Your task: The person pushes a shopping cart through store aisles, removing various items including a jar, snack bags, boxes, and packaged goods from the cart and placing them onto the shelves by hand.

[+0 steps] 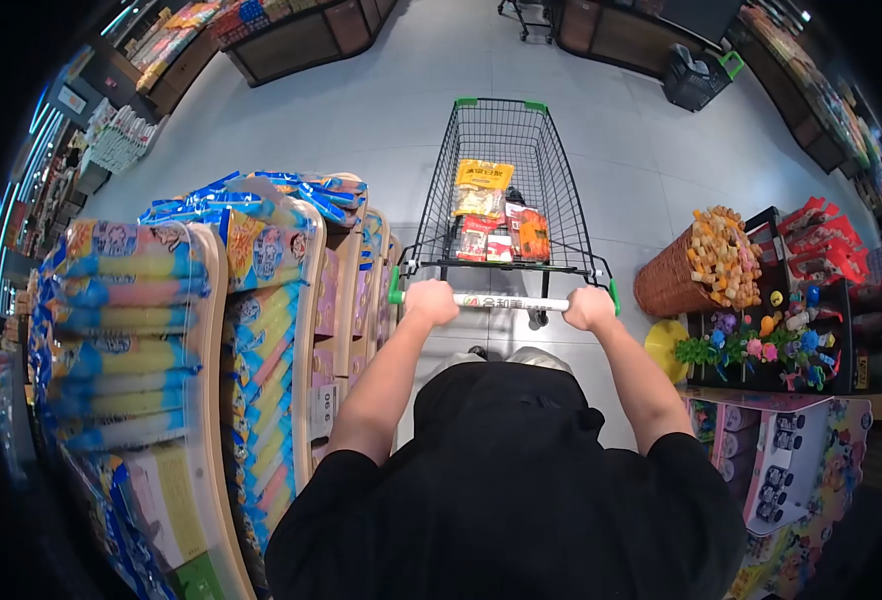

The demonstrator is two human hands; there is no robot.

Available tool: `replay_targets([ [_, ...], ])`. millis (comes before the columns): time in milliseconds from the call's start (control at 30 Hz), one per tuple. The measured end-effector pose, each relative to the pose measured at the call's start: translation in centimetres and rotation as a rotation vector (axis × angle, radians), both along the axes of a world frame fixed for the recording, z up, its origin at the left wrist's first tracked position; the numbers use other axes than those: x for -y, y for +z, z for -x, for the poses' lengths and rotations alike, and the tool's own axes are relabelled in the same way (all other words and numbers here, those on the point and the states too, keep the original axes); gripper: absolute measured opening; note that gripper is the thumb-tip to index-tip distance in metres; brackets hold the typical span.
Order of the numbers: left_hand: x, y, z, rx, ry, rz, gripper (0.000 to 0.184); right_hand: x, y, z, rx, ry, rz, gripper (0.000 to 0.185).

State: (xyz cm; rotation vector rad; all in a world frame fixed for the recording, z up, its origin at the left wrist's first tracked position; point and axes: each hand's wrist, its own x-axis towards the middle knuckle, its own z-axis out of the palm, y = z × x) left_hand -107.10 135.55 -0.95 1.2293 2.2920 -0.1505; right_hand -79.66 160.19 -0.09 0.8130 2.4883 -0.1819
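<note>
Both hands grip the white handle [511,302] of a shopping cart [571,190], a black wire basket with green corner pieces. My left hand [431,302] is wrapped round the handle's left end, and my right hand [589,308] is closed round its right end. Near the handle inside the cart lie a yellow-topped food bag [484,185], a red package [476,240] and an orange package [533,235]. Wire mesh partly covers these goods.
Shelves of blue and yellow snack packs [126,320] stand close on the left. A wicker basket [666,280] of goods and a display of colourful flowers [761,345] flank the right. Ahead are wooden counters [306,45] and a dark shopping basket [689,82] on the grey floor [361,120].
</note>
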Motion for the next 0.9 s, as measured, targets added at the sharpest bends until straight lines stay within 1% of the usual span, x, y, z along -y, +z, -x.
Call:
replay_targets([
  [67,3.3,-0.1,-2.9,0.001,-0.004,-0.002,0.036,3.8,0.8,-3.1,0.021,-0.042,0.031,0.040],
  [200,9.9,0.3,-9.2,-0.020,-0.013,0.030,0.036,10.7,1.1,-9.6,0.021,-0.048,0.056,0.044],
  [267,11.9,0.2,-12.9,-0.047,0.006,0.038,0.036,12.3,0.9,-12.8,-0.002,-0.033,0.061,0.046],
  [367,16.8,0.9,-18.1,-0.077,0.017,0.006,0.034,17.1,1.8,-17.5,-0.015,-0.018,0.056,0.039],
  [500,23.3,-0.6,-23.8,-0.089,0.007,-0.020,0.036,23.3,1.7,-23.4,-0.038,-0.030,0.097,0.038],
  [600,28.2,-1.6,-28.0,-0.105,-0.018,-0.056,0.037,28.0,1.9,-27.9,-0.044,-0.027,0.071,0.037],
  [733,34.8,-1.1,-34.1,-0.149,-0.013,-0.082,0.038,33.9,1.7,-34.0,-0.076,-0.034,0.074,0.036],
  [767,36.8,-1.3,-35.6,-0.153,-0.013,-0.141,0.039,35.4,1.7,-35.4,-0.070,-0.057,0.077,0.036],
  [800,38.2,-0.6,-37.8,-0.151,-0.011,-0.199,0.039,36.9,1.7,-37.3,-0.071,-0.069,0.079,0.036],
  [833,39.4,0.8,-39.6,-0.101,0.015,-0.142,0.034,38.4,1.6,-38.8,-0.073,-0.065,0.070,0.036],
  [900,42.3,0.8,-42.7,-0.070,0.026,-0.109,0.032,41.6,2.0,-41.9,-0.061,-0.073,0.052,0.038],
])
